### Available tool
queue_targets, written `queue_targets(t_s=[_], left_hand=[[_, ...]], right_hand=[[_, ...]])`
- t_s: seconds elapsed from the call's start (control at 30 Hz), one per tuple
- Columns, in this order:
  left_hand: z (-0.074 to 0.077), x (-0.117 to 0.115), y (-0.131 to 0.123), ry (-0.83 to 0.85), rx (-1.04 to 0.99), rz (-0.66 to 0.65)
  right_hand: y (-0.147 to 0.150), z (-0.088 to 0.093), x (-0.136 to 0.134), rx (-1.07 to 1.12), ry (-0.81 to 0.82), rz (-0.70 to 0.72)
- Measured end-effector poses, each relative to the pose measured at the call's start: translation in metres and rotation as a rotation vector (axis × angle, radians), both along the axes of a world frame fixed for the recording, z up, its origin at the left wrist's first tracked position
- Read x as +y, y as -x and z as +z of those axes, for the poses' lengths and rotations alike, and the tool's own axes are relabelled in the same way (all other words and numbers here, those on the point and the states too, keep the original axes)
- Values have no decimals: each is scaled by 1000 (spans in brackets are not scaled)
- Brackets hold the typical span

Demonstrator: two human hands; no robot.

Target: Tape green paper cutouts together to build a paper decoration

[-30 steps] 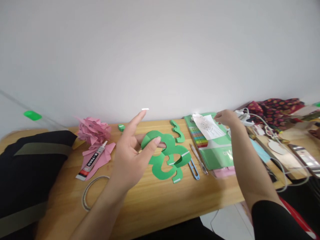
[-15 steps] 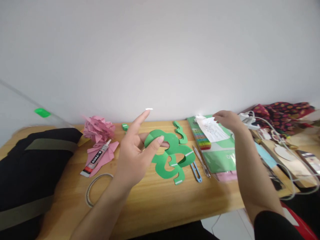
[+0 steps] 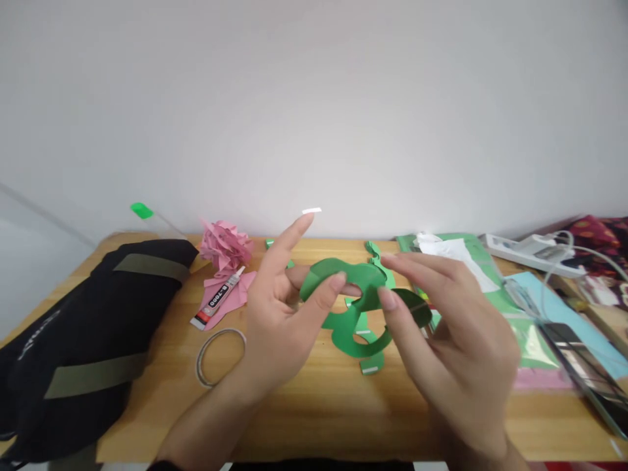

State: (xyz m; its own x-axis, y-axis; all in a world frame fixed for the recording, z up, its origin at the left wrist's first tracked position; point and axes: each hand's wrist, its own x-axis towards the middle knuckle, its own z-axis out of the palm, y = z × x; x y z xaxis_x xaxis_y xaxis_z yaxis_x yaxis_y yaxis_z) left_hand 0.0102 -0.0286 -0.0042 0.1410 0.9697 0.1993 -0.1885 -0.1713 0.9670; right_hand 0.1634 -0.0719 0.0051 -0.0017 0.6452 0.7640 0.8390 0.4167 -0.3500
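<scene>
My left hand pinches a green paper cut-out between thumb and middle finger, held above the wooden table. Its index finger sticks up with a small white strip stuck on the tip. My right hand grips the right side of the same cut-out, thumb in front and fingers over the top. The cut-out has curved lobes with small white tape tabs on the lower ends.
A black bag lies at the left. Pink paper flower, a glue tube and a thin ring sit left of centre. At the right are a green packet, white paper, a power strip and a phone.
My right hand left the white paper at the back right and came to the green cut-out, taking hold of its right side. The view shifted right to left.
</scene>
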Motion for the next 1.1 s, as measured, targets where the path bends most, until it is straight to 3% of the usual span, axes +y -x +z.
queue_targets(t_s=[0.1, 0.6, 1.1], left_hand=[[-1, -1, 0, 16, -3, -10], [0, -1, -2, 5, -5, 17], [4, -2, -4, 66, -28, 22]], right_hand=[[1, -3, 1, -29, -74, -21], [6, -7, 1, -158, -142, -105], [1, -19, -4, -174, -119, -93]])
